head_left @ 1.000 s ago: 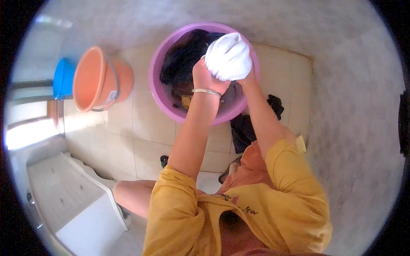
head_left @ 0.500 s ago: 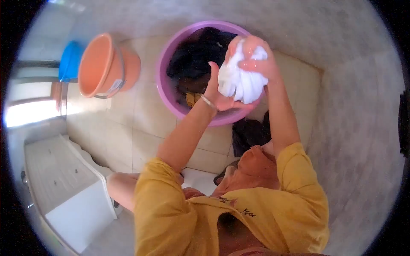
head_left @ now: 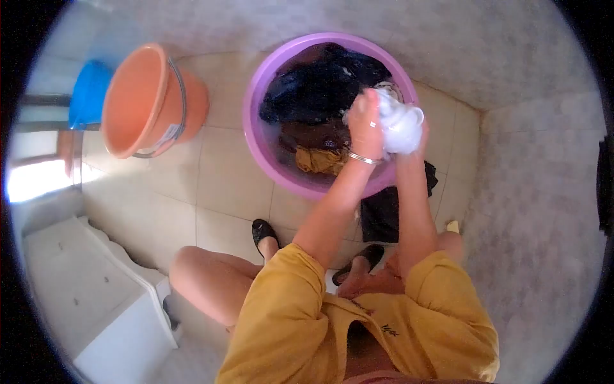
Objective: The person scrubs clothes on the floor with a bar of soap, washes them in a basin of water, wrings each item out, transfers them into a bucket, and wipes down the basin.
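The white cloth (head_left: 401, 127) is held bunched above the near right part of the purple tub (head_left: 254, 131), between the two hands. Both forearms are stretched forward. The left hand (head_left: 366, 127) is held upright along the cloth's left side, its wrist circled by a bangle (head_left: 363, 158). The right hand (head_left: 423, 131) is set against the right side and is largely hidden by the cloth. The cloth is held narrowly in the two-handed grip; the exact bend of the right fingers cannot be told.

One tub, one orange bucket (head_left: 195, 105), one blue container (head_left: 87, 96) and two black shoes (head_left: 260, 229) are seen. In the tub, one mustard garment (head_left: 316, 160) is seen beside dark clothes (head_left: 320, 89), whose number cannot be told. Black fabric (head_left: 378, 216) is spread on the tiled floor (head_left: 233, 169), close to the tub.

Compared with the earlier frame, the left hand, then opened wide beneath the cloth, is brought up to its side, and the right hand is lowered from its top. The cloth is shifted towards the tub's right rim, more of the mustard garment is exposed, and both shoes are now clearly shown.
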{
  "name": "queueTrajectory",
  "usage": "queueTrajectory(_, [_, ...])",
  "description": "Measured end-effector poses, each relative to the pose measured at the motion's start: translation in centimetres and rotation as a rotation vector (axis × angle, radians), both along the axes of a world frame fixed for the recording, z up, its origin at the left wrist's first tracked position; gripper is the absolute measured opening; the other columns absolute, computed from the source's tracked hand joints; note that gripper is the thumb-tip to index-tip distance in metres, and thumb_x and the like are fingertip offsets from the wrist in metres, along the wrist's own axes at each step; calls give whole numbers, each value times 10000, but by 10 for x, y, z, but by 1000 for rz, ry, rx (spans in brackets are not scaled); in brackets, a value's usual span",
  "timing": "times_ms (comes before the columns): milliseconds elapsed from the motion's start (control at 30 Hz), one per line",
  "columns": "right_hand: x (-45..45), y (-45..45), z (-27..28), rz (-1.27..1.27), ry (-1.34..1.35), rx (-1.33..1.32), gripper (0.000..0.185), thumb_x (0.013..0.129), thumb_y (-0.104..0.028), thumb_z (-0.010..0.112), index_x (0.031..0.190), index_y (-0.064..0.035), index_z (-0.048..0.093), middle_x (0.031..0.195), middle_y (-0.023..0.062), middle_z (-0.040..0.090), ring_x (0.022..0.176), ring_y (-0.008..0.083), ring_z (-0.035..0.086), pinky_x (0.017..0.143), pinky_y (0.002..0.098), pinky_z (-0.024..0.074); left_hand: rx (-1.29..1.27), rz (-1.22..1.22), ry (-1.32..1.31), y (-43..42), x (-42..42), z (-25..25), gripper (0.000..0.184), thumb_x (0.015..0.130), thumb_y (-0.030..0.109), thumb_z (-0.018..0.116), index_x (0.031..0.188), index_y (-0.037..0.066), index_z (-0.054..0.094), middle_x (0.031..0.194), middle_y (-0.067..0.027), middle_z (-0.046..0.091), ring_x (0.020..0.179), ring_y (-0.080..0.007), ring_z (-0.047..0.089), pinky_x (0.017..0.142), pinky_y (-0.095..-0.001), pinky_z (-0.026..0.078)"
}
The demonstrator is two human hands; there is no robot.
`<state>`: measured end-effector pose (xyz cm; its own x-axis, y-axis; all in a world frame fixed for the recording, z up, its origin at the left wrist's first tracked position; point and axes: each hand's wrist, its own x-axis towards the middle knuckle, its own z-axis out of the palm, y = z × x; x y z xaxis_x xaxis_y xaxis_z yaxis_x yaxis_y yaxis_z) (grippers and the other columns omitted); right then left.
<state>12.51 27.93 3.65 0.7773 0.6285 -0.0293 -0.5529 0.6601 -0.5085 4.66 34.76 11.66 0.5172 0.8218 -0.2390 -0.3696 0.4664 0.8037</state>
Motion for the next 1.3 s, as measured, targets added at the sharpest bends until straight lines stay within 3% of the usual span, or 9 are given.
queueTrajectory(100, [-14, -6, 21, 52, -98, -277, 230, 801, -184, 469, 928, 0, 524, 837, 143, 575, 738, 226, 578, 716, 340, 479, 503, 42, 259, 0, -1, 12, 235, 715, 286, 604, 724, 52, 591, 757, -95, 569, 702, -244, 550, 635, -321, 437])
queueTrajectory(167, [-18, -8, 29, 116, -132, -338, 201, 795, -180, 482, 896, -10, 516, 813, 134, 570, 727, 218, 576, 696, 332, 474, 1202, 20, 322, 3, -8, 22, 205, 665, 256, 622, 734, 65, 596, 734, -98, 560, 686, -234, 552, 588, -345, 446])
queueTrajectory(700, [-50, 30, 105, 951, -175, -1004, 227, 719, -94, 610, 624, -98, 405, 597, 48, 518, 566, 135, 547, 484, 249, 386, 1698, -697, -197, 15, -81, 60, 140, 592, 208, 556, 556, 73, 548, 683, -92, 514, 612, -223, 510, 517, -350, 411])
queueTrajectory(833, [-56, 40, 96, 1056, -837, -1217, 300, 725, -286, 581, 571, -37, 519, 575, 56, 539, 540, 159, 519, 533, 322, 403, 1896, -912, -149, 16, -87, 51, 168, 563, 225, 534, 593, 62, 556, 677, -101, 521, 637, -206, 517, 499, -321, 425])
queueTrajectory(967, [-39, 79, 76, 966, -992, -1281, 427, 741, -428, 524, 655, -14, 581, 688, 173, 569, 656, 300, 553, 633, 395, 418, 2288, -687, -112, 36, -63, 11, 141, 539, 183, 537, 550, 43, 550, 627, -122, 541, 576, -217, 542, 468, -331, 432])
queueTrajectory(1100, [27, 83, 31, 233, -1548, -1577, 306, 774, -270, 485, 912, -3, 540, 982, 200, 526, 891, 338, 513, 787, 418, 405, 2049, -814, 190, 127, -77, 55, 110, 552, 170, 546, 494, 78, 560, 546, -121, 541, 490, -242, 553, 436, -346, 457])
queueTrajectory(1167, [42, 53, 6, 31, -1482, -1723, 285, 752, -161, 479, 1003, -25, 488, 976, 195, 504, 939, 333, 484, 785, 399, 404, 2161, -367, 313, 185, -109, 75, 142, 550, 184, 600, 639, 75, 584, 705, -123, 564, 655, -252, 565, 530, -350, 469])
queueTrajectory(1233, [21, 30, -26, 56, -1628, -1880, 333, 743, -127, 481, 1057, -24, 444, 995, 223, 484, 950, 350, 477, 799, 405, 400, 2005, -513, 800, 245, -151, 118, 220, 650, 212, 624, 843, 110, 595, 789, -78, 570, 725, -250, 553, 656, -346, 457])
queueTrajectory(1300, [-6, 10, -30, 97, -1779, -2049, 394, 733, -94, 482, 1112, -22, 399, 1014, 251, 464, 962, 366, 471, 812, 410, 397, 2078, -99, 1167, 345, -206, 79, 380, 756, 328, 546, 1058, 111, 471, 942, -75, 538, 780, -265, 543, 750, -332, 443])
